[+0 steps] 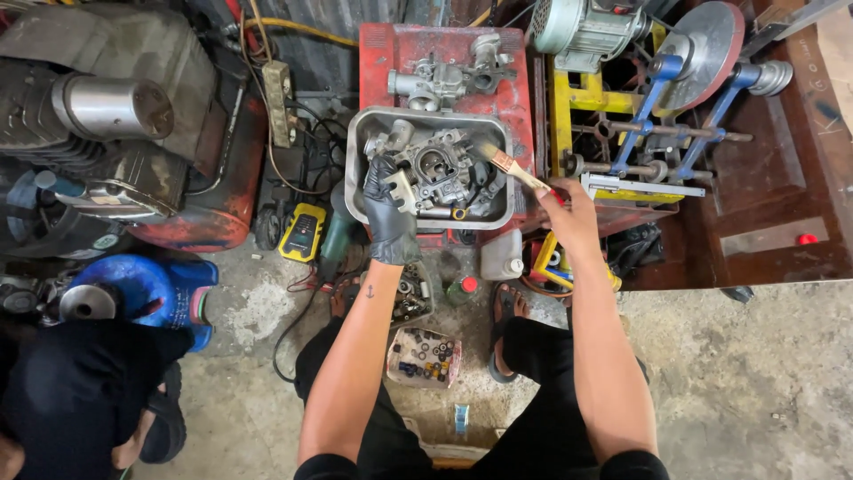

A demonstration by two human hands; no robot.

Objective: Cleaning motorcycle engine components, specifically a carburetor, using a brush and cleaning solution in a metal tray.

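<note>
My left hand [388, 206], in a black glove, grips the left side of a grey metal carburettor [437, 169] that sits in a steel tray [357, 151]. My bare right hand [569, 213] holds a paintbrush [508, 164] by its red handle. The bristles point left and rest at the carburettor's right side, over the tray. A second carburettor [444, 76] lies on the red metal box [515, 98] behind the tray.
An engine and red tank [133, 133] stand at left, a yellow-and-blue machine frame [640, 124] at right. On the concrete floor lie a yellow meter [302, 233], small boxes of parts [424, 357] and a white bottle [502, 258]. Another person's dark-clothed leg [80, 391] is at lower left.
</note>
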